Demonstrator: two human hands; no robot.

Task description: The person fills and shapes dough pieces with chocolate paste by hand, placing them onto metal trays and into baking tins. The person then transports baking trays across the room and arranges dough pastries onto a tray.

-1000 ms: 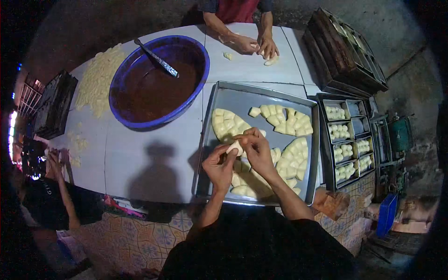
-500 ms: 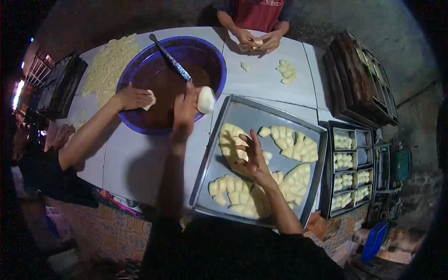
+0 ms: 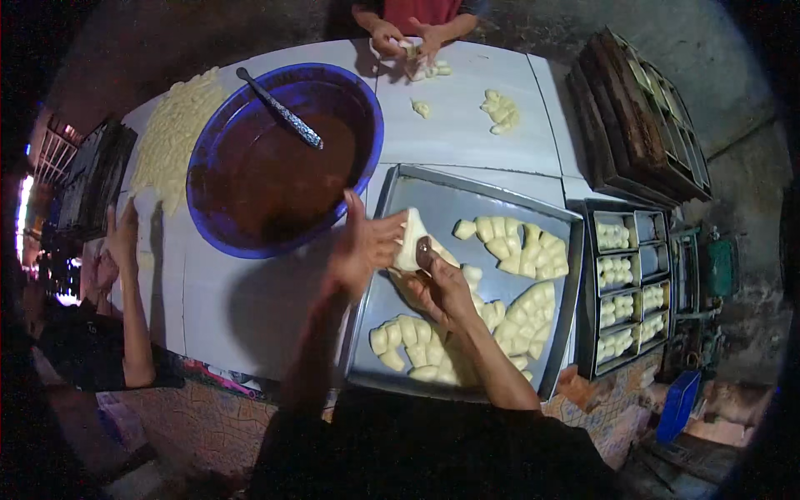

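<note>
Over the left part of a large metal tray (image 3: 467,185), my left hand (image 3: 362,250) supports a flattened piece of pale dough (image 3: 410,237) on its stretched fingers, thumb raised. My right hand (image 3: 446,292) meets it from the right, holding a small lump of brown paste (image 3: 424,252) at its fingertips against the dough. Beneath both hands, several rows of pale dough pieces (image 3: 525,321) lie in the tray. Left of my hands stands a blue basin (image 3: 372,158) with brown paste (image 3: 292,179) inside and a long-handled utensil (image 3: 283,112) leaning across it.
Small dough pieces (image 3: 179,125) cover the table's far left. One co-worker's hand (image 3: 125,233) is near the left edge; another person's hands (image 3: 408,46) handle dough at the far side. To the right are filled baking pans (image 3: 617,271) and stacked pans (image 3: 625,125).
My left hand has brought the dough from the basin's rim to above the tray, and my right hand now meets it with brown paste. The left co-worker's hand has left the basin.
</note>
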